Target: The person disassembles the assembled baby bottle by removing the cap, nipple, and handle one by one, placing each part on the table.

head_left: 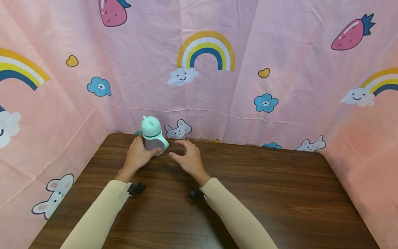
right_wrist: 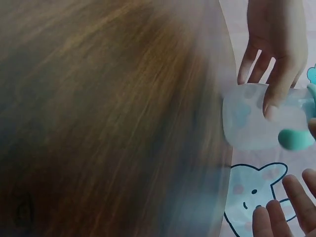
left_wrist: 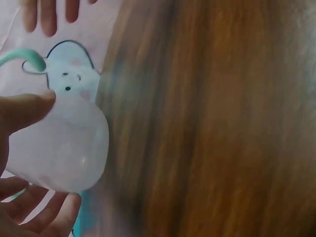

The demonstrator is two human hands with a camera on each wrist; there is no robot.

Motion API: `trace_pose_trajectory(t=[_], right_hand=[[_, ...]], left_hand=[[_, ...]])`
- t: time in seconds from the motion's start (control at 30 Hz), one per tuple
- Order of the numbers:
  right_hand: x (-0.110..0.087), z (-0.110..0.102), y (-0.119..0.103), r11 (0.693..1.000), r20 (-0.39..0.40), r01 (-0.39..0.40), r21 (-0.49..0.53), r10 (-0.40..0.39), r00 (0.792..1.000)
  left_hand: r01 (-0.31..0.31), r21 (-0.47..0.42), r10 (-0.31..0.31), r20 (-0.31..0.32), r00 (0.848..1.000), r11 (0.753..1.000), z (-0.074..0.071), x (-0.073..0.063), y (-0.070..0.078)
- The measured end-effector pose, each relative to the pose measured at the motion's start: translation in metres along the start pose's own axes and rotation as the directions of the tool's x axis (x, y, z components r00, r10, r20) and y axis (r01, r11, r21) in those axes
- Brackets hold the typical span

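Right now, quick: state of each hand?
Left hand: holding the mint-lidded bottle.
Right hand: open, holding nothing, beside the bottle.

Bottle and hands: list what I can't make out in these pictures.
Left hand: head view, far side hidden behind the bottle.
Inside of the bottle: all views, cloudy walls obscure any contents.
Lid: left wrist view, beyond the left edge.
Right hand: right wrist view, cut off by the right edge.
Table: left wrist view, grain blurred.
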State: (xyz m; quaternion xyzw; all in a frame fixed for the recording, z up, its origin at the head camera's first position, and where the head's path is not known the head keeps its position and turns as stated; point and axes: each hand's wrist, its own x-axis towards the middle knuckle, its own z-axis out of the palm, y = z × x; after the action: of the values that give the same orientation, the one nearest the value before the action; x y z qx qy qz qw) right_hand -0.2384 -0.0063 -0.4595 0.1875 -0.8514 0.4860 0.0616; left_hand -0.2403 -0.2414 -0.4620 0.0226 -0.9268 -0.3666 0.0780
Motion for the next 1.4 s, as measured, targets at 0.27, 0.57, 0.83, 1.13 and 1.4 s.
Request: trace_pose_trajectory(t=[0.27, 0.57, 0.83, 1.13, 1.4], right_hand=[[0.003, -0.003, 0.002, 0.999, -0.052, 0.022, -0.029, -0.024, 0.998], [0.0, -0.015, 0.013, 1.0, -0.134, 0.027, -0.004, -0.028, 0.991], [-0.006, -0.036, 0.028, 0.999, -0.172, -0.011, 0.035, 0.017, 0.985], [-0.015, -0.061, 0.041, 0.998, -0.177, -0.024, 0.053, 0.033, 0.984], [-0.023, -0.085, 0.055, 0.996, -0.178, -0.039, 0.082, 0.053, 0.983]], left_hand=[[-0.078, 0.025, 0.078, 0.001, 0.997, 0.997, 0.021, -0.007, 0.017], [-0.156, 0.01, 0.155, 0.075, 0.985, 0.988, 0.039, -0.015, 0.038], [-0.22, 0.015, 0.217, 0.115, 0.969, 0.975, 0.053, -0.023, 0.046], [-0.288, -0.044, 0.291, 0.138, 0.947, 0.957, 0.068, -0.031, 0.056], [-0.29, -0.061, 0.297, 0.196, 0.935, 0.955, 0.081, -0.036, 0.075]])
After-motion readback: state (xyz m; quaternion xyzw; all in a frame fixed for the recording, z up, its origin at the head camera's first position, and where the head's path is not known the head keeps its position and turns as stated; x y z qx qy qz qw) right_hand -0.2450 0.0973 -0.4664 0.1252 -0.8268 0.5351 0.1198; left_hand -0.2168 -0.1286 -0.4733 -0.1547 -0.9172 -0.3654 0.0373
